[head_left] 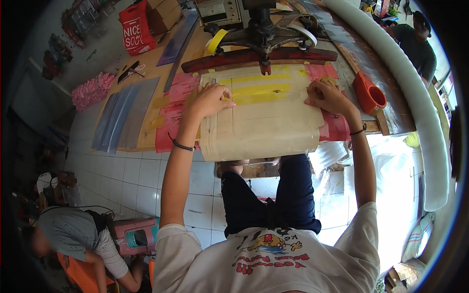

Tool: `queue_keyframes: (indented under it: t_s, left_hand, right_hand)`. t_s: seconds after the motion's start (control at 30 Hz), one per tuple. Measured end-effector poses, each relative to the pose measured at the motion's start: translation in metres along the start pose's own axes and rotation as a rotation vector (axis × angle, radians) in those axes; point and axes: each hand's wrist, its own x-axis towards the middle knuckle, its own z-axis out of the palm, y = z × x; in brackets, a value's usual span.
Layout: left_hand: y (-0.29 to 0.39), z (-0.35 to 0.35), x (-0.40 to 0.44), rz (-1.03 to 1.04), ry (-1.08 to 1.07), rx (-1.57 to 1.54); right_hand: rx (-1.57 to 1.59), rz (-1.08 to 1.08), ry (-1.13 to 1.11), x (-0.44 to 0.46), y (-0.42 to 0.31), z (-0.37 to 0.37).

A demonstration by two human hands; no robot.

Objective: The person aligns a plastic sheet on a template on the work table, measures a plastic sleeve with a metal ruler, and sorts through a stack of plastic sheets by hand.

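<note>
A translucent cream sheet [264, 124] with yellow tape strips [261, 93] lies over the bench and hangs past its front edge. At its left side rests my left hand [213, 99], fingers curled, thumb and fingertips close together. My right hand [328, 94] is at the sheet's right side with its fingers bent inward. Whether either hand pinches the sheet edge or something small is too fine to make out. Red tape [168, 119] shows beside the sheet. Just beyond the hands is the press's long red bar [210, 64].
An orange tape dispenser [371, 95] sits right of my right hand. Clear plastic sheets [122, 115] and a pink beaded pile [93, 90] lie left. A white foam roll [410, 73] runs along the right. One person [73, 229] bends low left; another [413, 44] is upper right.
</note>
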Motion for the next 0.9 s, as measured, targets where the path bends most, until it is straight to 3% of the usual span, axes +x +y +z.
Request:
queue_keyframes:
  t_s: [0.13,0.23,0.33,0.43,0.53,0.63,0.73,0.83,0.9]
  left_hand:
    - [-0.017,0.006,0.017,0.077,-0.132,-0.098]
    - [-0.012,0.005,0.012,0.181,-0.046,-0.007]
    - [0.004,-0.008,0.004,0.145,-0.07,-0.219]
    - [-0.012,0.0,0.011,0.148,0.066,-0.542]
    - [-0.025,0.009,0.018,0.198,0.213,-1.011]
    - [-0.032,0.016,0.017,0.225,0.281,-1.26]
    - [-0.037,0.01,0.001,0.231,0.255,-1.257]
    - [-0.044,0.009,-0.001,0.243,0.258,-1.363]
    - [-0.045,0.007,-0.001,0.267,0.308,-1.377]
  right_hand:
    - [0.09,-0.086,-0.071,0.012,0.012,-0.003]
    - [0.379,-0.084,-0.083,0.009,-0.001,-0.008]
    - [0.308,0.012,-0.197,0.009,-0.01,-0.015]
    - [0.229,-0.11,-0.235,0.018,0.002,-0.013]
    - [0.415,-0.106,-0.04,0.019,0.0,-0.004]
    - [0.266,-0.252,-0.037,0.021,0.003,0.0]
    - [0.543,-0.056,0.014,0.017,0.009,0.008]
    - [0.791,-0.014,-0.018,0.019,0.021,0.004]
    - [0.843,-0.002,0.078,0.017,0.019,0.006]
